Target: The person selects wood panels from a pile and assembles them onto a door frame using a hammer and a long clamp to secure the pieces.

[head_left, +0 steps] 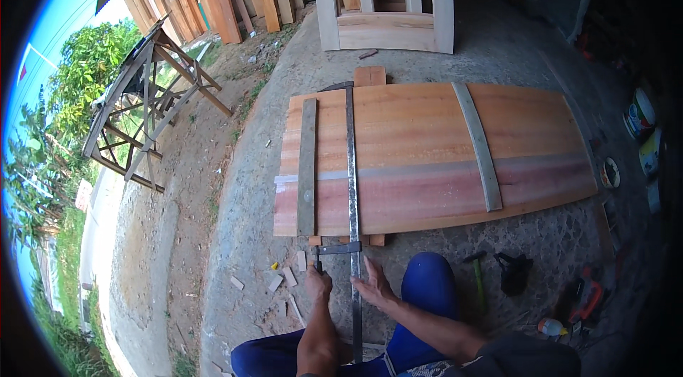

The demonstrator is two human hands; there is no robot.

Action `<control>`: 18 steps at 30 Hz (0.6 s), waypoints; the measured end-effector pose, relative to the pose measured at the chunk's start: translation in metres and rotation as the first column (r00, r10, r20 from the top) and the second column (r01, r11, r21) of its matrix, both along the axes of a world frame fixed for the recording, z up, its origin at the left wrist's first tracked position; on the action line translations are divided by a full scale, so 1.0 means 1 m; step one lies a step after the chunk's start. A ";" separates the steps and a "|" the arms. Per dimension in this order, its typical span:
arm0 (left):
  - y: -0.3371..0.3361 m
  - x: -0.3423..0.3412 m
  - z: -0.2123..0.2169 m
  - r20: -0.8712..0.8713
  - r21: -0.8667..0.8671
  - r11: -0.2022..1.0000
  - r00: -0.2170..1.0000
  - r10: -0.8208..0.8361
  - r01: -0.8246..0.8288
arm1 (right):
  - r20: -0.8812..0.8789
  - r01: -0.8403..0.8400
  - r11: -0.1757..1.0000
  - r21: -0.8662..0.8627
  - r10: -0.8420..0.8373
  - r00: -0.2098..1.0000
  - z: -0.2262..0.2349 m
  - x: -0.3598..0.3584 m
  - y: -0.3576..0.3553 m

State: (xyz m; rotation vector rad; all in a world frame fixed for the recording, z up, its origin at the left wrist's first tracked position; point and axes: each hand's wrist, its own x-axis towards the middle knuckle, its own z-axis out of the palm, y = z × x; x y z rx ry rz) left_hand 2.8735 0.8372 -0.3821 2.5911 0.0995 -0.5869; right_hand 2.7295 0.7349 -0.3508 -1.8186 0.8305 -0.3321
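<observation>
Gripping one bar clamp [352, 185], two hands [318, 282] [373, 284]

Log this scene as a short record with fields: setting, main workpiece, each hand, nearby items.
setting: outdoor concrete floor beside stacked timber
workpiece: glued-up wooden panel lying flat, two battens across it
clamp: long metal bar clamp spanning the panel's width near its left end
left hand: gripping the clamp handle at the near edge
right hand: open, resting against the clamp bar
nearby: hammer, small wood offcuts, paint cans
</observation>
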 end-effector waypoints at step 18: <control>0.034 0.054 -0.013 -0.637 -0.449 0.873 0.753 -0.162 -0.192 | -0.235 0.269 0.503 0.822 -0.132 0.963 -0.060 0.031 0.047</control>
